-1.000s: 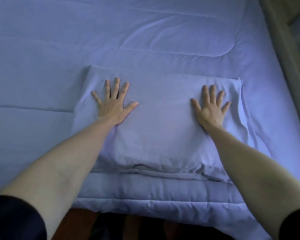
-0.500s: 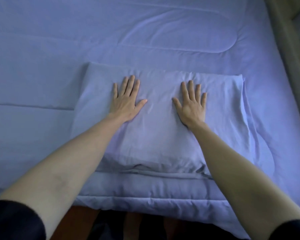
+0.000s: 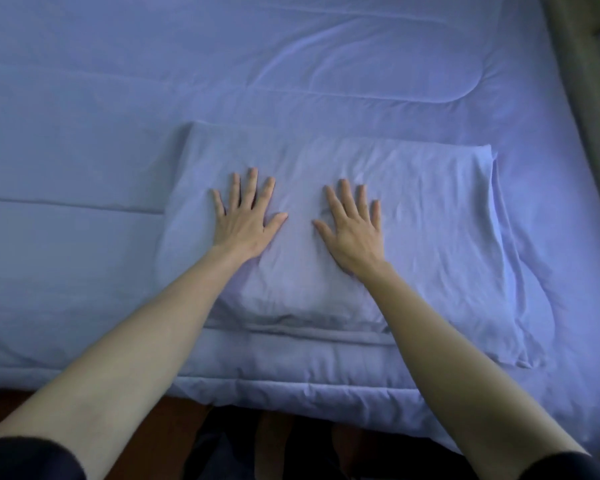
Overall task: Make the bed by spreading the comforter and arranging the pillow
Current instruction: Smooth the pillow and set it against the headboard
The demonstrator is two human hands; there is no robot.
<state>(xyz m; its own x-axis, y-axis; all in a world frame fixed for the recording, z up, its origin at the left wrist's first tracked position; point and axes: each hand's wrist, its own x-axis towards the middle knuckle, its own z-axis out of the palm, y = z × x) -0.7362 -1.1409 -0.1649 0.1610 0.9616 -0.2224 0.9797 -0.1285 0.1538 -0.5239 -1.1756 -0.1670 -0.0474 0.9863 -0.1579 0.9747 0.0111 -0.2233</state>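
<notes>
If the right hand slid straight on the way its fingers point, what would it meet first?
The right hand lies flat on the pillow, fingers pointing towards its far edge. It would cross more pillowcase, then drop onto the comforter beyond. Nothing else shows in that line.

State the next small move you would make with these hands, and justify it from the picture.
Probably sweep both palms outward: the left hand and right hand lie flat near the middle of the pillow, whose right half shows creases, on the spread comforter.

A blue comforter [image 3: 118,98] covers the bed, pillow [image 3: 430,209] lying on top.
</notes>
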